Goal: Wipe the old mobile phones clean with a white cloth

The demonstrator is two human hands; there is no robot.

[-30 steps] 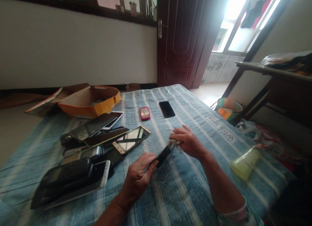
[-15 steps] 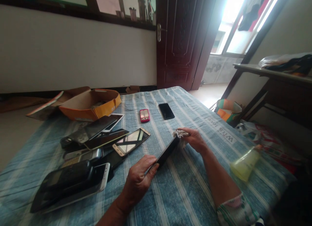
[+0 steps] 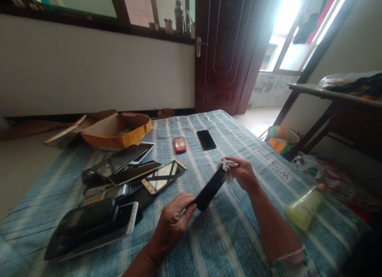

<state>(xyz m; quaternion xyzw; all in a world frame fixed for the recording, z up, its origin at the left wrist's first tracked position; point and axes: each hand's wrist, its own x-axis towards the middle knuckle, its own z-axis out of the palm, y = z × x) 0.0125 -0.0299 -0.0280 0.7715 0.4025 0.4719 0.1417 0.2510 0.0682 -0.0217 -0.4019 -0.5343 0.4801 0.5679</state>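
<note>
A dark phone [image 3: 210,191] is held tilted above the striped cloth by my left hand [image 3: 176,217], whose thumb and fingers pinch its lower left end. At its upper right end, my right hand [image 3: 245,174] grips a crumpled white cloth [image 3: 228,168] against the phone's edge. Beyond them lie a small pink phone [image 3: 180,145] and a black phone [image 3: 206,139]. To the left of my hands, a gold-framed phone [image 3: 164,176] rests beside a heap of several phones, among them a white-edged one [image 3: 131,221].
An open orange box [image 3: 131,130] stands at the back left of the striped cloth [image 3: 238,229]. A yellow translucent bottle [image 3: 305,209] lies at the right. Beyond are a dark door [image 3: 222,50], a side table [image 3: 343,92] and a colourful bag [image 3: 282,138].
The held phone has turned so that more of its dark face shows. The white cloth still sits at its upper end. The whole view has shifted slightly.
</note>
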